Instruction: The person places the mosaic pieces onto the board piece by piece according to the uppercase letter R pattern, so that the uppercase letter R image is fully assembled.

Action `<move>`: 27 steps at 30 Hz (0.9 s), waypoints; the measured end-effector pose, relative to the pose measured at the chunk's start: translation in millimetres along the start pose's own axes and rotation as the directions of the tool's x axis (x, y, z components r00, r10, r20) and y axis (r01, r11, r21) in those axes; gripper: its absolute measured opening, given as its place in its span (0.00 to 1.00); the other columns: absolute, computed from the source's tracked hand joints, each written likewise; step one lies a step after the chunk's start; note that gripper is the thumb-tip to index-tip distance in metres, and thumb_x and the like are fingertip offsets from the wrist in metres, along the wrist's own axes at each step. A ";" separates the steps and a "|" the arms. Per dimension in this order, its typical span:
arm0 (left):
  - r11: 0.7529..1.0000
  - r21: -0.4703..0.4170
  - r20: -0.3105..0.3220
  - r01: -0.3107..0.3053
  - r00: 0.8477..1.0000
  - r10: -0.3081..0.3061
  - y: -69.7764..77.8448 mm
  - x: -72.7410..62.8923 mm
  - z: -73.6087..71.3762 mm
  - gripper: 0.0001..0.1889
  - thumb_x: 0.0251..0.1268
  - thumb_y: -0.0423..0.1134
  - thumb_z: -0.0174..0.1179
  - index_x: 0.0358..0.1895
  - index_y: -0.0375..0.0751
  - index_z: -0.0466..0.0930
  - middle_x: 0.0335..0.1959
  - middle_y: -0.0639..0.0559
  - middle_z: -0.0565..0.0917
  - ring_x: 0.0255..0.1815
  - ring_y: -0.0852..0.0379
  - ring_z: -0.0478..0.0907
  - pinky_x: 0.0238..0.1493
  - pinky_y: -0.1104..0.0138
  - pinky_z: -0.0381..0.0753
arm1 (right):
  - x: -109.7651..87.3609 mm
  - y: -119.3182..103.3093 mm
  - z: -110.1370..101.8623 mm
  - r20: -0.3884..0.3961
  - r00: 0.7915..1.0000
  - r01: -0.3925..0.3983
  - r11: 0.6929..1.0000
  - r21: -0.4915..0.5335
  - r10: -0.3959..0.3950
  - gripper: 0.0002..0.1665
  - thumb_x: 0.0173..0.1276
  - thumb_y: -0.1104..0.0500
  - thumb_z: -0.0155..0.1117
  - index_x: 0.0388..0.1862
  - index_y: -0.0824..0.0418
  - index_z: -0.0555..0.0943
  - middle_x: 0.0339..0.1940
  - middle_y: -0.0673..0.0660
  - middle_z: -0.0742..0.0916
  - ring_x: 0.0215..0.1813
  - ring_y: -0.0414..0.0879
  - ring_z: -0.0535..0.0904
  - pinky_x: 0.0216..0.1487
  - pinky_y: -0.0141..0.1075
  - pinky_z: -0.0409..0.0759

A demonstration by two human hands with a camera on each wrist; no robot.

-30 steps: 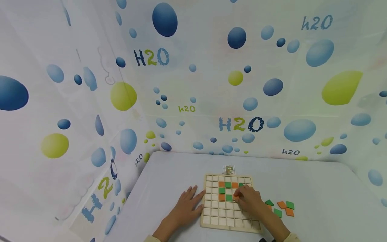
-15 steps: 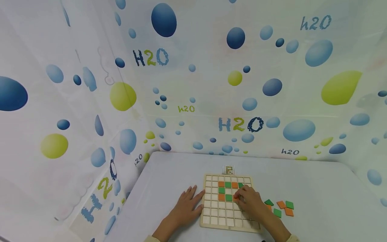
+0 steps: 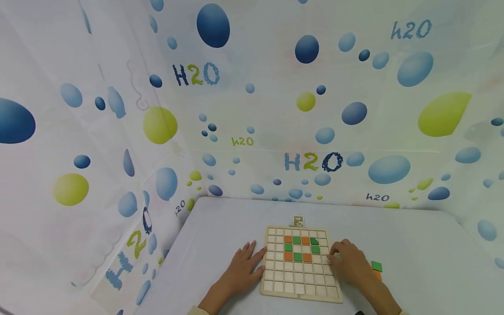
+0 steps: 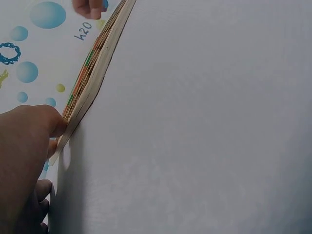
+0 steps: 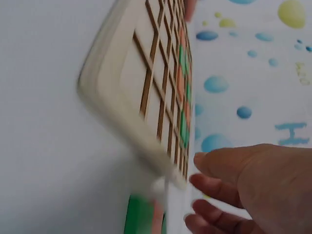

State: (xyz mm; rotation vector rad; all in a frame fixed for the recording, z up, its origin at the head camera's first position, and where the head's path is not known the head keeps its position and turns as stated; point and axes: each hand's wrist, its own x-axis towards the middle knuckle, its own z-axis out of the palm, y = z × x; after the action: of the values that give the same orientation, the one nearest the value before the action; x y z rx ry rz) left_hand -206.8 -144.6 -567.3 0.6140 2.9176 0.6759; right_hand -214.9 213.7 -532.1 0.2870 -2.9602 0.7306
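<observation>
A pale wooden grid board (image 3: 278, 277) lies on the table with orange and green tiles in its upper cells. The tiles form a ring, including an orange tile (image 3: 307, 257) at its lower right and a green tile (image 3: 315, 249) just above that. My left hand (image 3: 244, 269) lies flat with fingers spread, its fingertips and thumb at the board's left edge; the left wrist view shows the thumb against the rim. Over the board's right edge is my right hand (image 3: 351, 264), fingers bent loosely. In the right wrist view, nothing shows between its thumb and fingers.
Beyond the board stands a small pattern card (image 3: 297, 220). Loose tiles, such as a green one (image 3: 376, 266), lie right of the board, partly hidden by my right hand and forearm. A sheet printed with blue drops hangs behind the white table (image 3: 224, 218).
My right hand has let go of the orange tile and moved right, off the ring of tiles to the board's edge. The tiles beneath it now show. My left hand has stayed put.
</observation>
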 end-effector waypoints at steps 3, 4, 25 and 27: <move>1.000 -0.001 0.007 0.009 1.000 -0.009 -0.3 -0.4 0.4 0.31 0.81 0.55 0.51 0.82 0.56 0.65 0.85 0.38 0.60 0.86 0.34 0.53 0.80 0.34 0.55 | -1.0 21.2 -5.2 0.022 0.997 -0.077 0.994 -0.084 0.079 0.13 0.68 0.53 0.75 0.38 0.59 0.81 0.39 0.57 0.83 0.38 0.50 0.78 0.39 0.54 0.80; 1.000 -0.002 0.007 0.010 1.000 -0.010 -0.4 -0.5 0.4 0.31 0.81 0.55 0.51 0.82 0.56 0.66 0.85 0.38 0.60 0.86 0.34 0.53 0.80 0.34 0.55 | -0.9 26.9 -6.6 0.040 0.993 -0.103 0.989 -0.104 0.108 0.15 0.68 0.51 0.75 0.38 0.60 0.81 0.38 0.58 0.82 0.37 0.51 0.77 0.38 0.54 0.79; 1.000 -0.014 0.017 0.014 1.000 -0.013 1.6 -1.1 -1.5 0.31 0.81 0.56 0.50 0.83 0.57 0.64 0.85 0.38 0.59 0.86 0.35 0.52 0.81 0.34 0.53 | -0.1 44.4 -13.3 0.119 0.975 -0.166 0.973 -0.163 0.186 0.15 0.68 0.54 0.77 0.43 0.61 0.82 0.36 0.56 0.84 0.40 0.54 0.80 0.43 0.59 0.75; 1.000 -0.013 0.015 0.017 1.000 -0.017 1.8 -1.2 -1.6 0.31 0.81 0.56 0.50 0.83 0.57 0.64 0.85 0.38 0.59 0.86 0.35 0.52 0.81 0.35 0.53 | 0.3 45.3 -11.2 0.107 0.984 -0.128 0.982 -0.139 0.144 0.13 0.68 0.56 0.77 0.43 0.59 0.82 0.38 0.55 0.85 0.42 0.55 0.82 0.44 0.60 0.76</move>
State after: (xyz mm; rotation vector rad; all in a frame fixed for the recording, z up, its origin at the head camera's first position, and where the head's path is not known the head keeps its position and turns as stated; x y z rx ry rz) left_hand -205.3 -144.2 -565.1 0.5897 2.8987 0.6856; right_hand -223.9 258.2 -542.7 0.1224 -3.1463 0.5453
